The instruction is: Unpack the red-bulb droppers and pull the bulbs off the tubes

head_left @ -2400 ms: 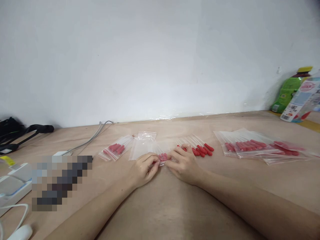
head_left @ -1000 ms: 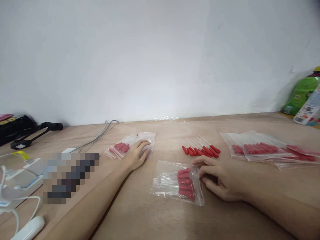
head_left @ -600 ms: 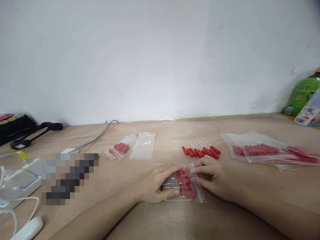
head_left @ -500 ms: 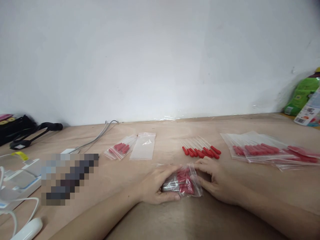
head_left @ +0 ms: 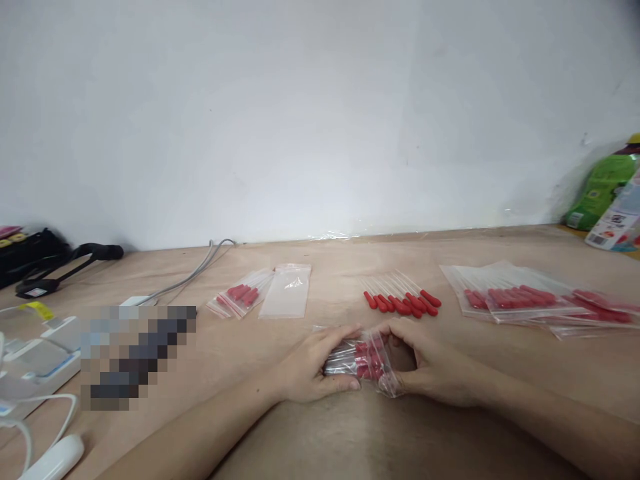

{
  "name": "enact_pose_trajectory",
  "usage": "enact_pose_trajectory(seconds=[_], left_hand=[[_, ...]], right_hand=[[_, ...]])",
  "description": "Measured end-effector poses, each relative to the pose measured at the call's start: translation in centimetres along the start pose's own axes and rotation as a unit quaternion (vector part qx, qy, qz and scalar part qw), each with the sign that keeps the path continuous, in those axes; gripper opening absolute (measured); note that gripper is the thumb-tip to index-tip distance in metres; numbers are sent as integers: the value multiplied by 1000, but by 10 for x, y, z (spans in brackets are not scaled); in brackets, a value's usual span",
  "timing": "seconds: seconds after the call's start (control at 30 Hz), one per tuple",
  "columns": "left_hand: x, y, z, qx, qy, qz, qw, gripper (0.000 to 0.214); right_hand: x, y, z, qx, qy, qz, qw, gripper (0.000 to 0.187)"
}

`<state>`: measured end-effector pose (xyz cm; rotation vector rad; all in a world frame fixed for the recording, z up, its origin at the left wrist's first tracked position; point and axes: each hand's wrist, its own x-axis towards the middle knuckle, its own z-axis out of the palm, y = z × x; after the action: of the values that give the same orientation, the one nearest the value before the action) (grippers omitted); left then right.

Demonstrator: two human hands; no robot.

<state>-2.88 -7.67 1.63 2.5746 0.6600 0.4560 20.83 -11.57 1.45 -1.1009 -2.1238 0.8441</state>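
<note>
A clear zip bag (head_left: 369, 357) lies in front of me, with several glass droppers in it, their red rubber bulbs to the right. My left hand (head_left: 311, 365) is closed round the bag's left end, over the glass tubes. At the bag's right edge, by the zip strip, the fingers and thumb of my right hand (head_left: 431, 360) grip the plastic. Just beyond my hands, loose droppers (head_left: 401, 303) lie in a row, tubes pointing to the wall. A flat zip bag (head_left: 285, 293) rests farther left.
Filled bags of droppers (head_left: 523, 297) overlap on the right, and smaller filled bags (head_left: 243, 293) lie left of centre. Far left are a power strip (head_left: 47, 363), a grey cable (head_left: 193, 273) and a black strap-like item (head_left: 75, 263). A green bottle (head_left: 603, 190) stands at the right.
My right hand has shifted slightly left and its thumb now presses the bag's edge. The bulbs in the bag show in a tidier row. My left hand keeps its hold.
</note>
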Motion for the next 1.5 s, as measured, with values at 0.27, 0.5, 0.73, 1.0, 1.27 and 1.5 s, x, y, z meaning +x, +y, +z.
enact_pose_trajectory(seconds=[0.27, 0.5, 0.73, 1.0, 1.27, 1.5], left_hand=[[0, -4, 2, 2, 0, 9, 1000, 68], [1, -1, 1, -1, 3, 13, 1000, 65], [1, -2, 1, -5, 4, 23, 1000, 64], [1, -3, 2, -10, 8, 22, 1000, 60], [0, -3, 0, 0, 4, 8, 1000, 59], [-1, -3, -2, -3, -2, 2, 1000, 60]], right_hand=[[2, -12, 5, 46, 13, 0, 999, 22], [5, -12, 12, 63, 8, 16, 998, 9], [3, -14, 3, 5, -3, -23, 1000, 24], [1, -11, 6, -60, 45, -58, 995, 20], [2, -10, -10, 108, -2, 61, 992, 22], [6, 19, -44, 308, -81, 138, 938, 31]])
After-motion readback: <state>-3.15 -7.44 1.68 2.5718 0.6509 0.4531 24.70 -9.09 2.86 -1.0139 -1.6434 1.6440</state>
